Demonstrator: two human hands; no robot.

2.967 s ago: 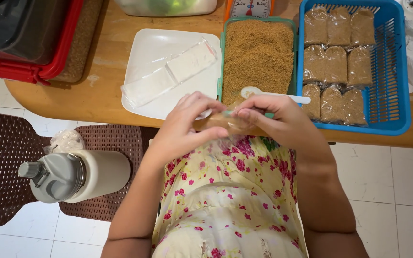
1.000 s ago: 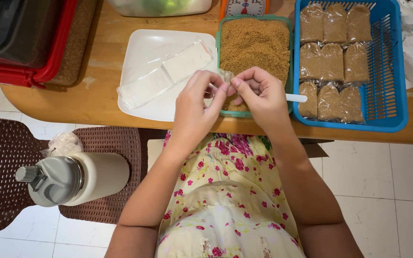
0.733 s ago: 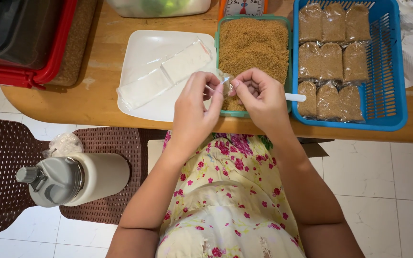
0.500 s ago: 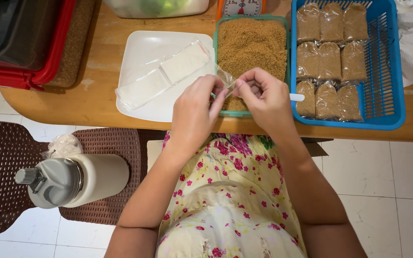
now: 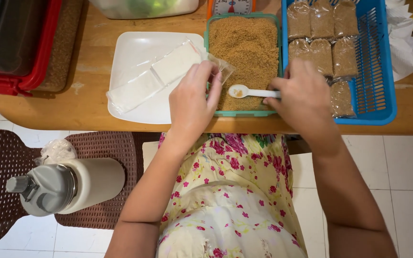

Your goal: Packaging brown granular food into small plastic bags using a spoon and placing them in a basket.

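Observation:
My left hand (image 5: 193, 98) holds a small clear plastic bag (image 5: 220, 67) at the left rim of a green tray (image 5: 206, 43) filled with brown granules (image 5: 249, 45). My right hand (image 5: 303, 95) grips the handle of a white plastic spoon (image 5: 244, 91), whose bowl lies on the granules and carries a few brown grains. Both hands hover over the near end of the tray at the wooden table's front edge (image 5: 72, 114).
A white square plate (image 5: 130, 52) with a stack of empty clear bags (image 5: 154, 76) lies left of the tray. A blue basket (image 5: 381, 67) of filled brown packets (image 5: 321, 33) stands right. A red-rimmed bin (image 5: 20, 71) sits far left; a grey-lidded flask (image 5: 63, 186) rests below on a brown mat.
My hands have parted: the right one moved right and took up the spoon, while the left one kept the bag at the tray's rim.

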